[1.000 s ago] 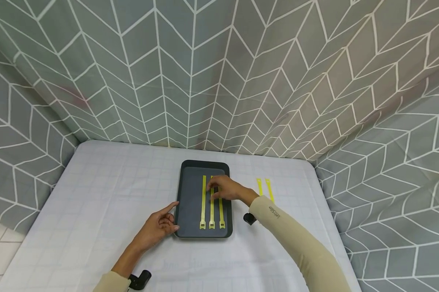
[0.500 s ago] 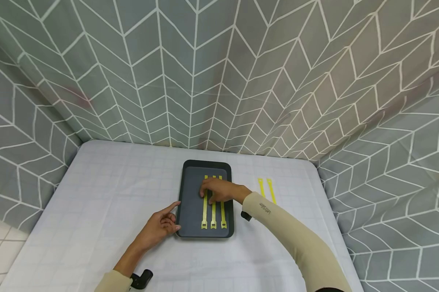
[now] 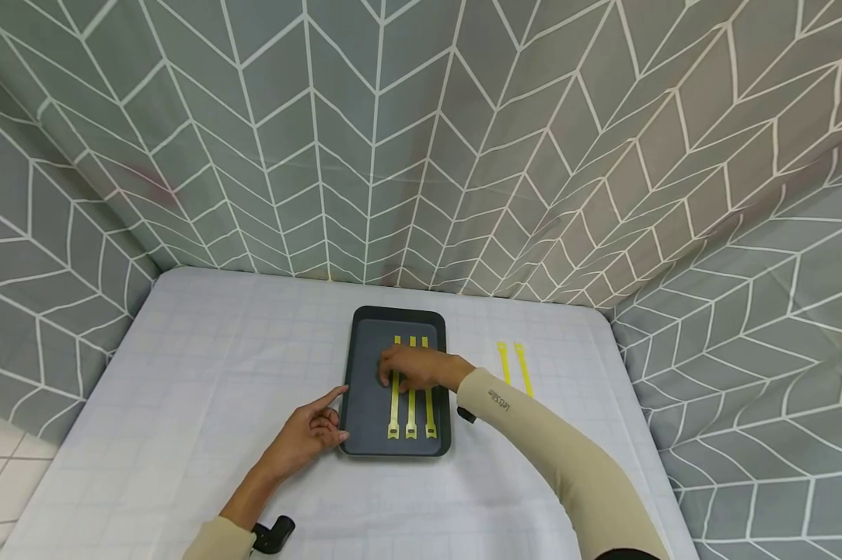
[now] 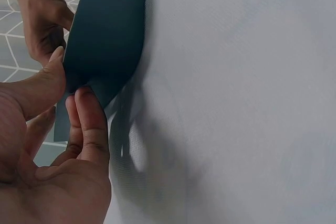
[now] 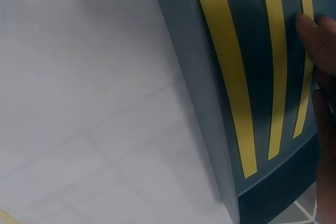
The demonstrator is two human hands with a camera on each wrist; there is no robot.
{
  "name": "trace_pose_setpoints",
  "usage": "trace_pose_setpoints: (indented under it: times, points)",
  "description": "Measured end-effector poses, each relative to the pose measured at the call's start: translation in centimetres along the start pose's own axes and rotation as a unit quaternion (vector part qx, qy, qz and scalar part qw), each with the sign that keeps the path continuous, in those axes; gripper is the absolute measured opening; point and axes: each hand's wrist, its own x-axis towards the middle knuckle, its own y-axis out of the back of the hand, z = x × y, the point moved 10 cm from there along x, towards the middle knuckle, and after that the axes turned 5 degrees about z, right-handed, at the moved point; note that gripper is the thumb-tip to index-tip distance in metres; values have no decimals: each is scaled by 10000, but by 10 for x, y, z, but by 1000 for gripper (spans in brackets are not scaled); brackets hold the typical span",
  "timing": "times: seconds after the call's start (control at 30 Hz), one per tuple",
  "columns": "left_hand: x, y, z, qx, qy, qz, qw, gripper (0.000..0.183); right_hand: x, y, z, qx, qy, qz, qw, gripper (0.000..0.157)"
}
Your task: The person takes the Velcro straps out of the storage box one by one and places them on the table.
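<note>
In the head view a dark grey rectangular tray [image 3: 367, 404] lies on the table. Three yellow cable straps with slotted heads lie lengthwise in it: a left strap [image 3: 394, 408], a middle strap [image 3: 411, 408] and a right strap [image 3: 430, 408]. My left hand [image 3: 298, 443] holds the tray's left edge, index finger extended, with other fingers curled against the wall in the left wrist view. My right hand [image 3: 417, 367] reaches across the straps, hiding their middles. In the right wrist view its thumb [image 5: 315, 40] overlaps the farthest strap [image 5: 302, 114], with thumb and fingertip apart.
Two more yellow straps lie right of the tray, an inner one [image 3: 504, 363] and an outer one [image 3: 524, 369], partly behind the right sleeve [image 3: 546, 435]. A white cloth [image 3: 253, 334] covers the table. Patterned grey curtains [image 3: 407, 155] stand behind and at the sides.
My right hand has moved left and slightly nearer, from the middle strap to the left strap. The straps keep their places in the tray. My left hand stays at the tray's edge.
</note>
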Motion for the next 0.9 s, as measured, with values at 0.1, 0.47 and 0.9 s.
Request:
trace_pose_setpoints:
  times: [0.1, 0.47, 0.9]
  points:
    - [0, 0, 1, -7, 23, 0, 10000, 79, 0, 1, 1, -197, -30, 24, 9998, 18]
    - [-1, 0, 1, 90, 46, 58, 9999, 79, 0, -1, 2, -644, -114, -10, 9979, 13]
    - [-2, -1, 2, 107, 37, 62, 9999, 78, -1, -1, -5, -857, 128, 158, 9961, 12]
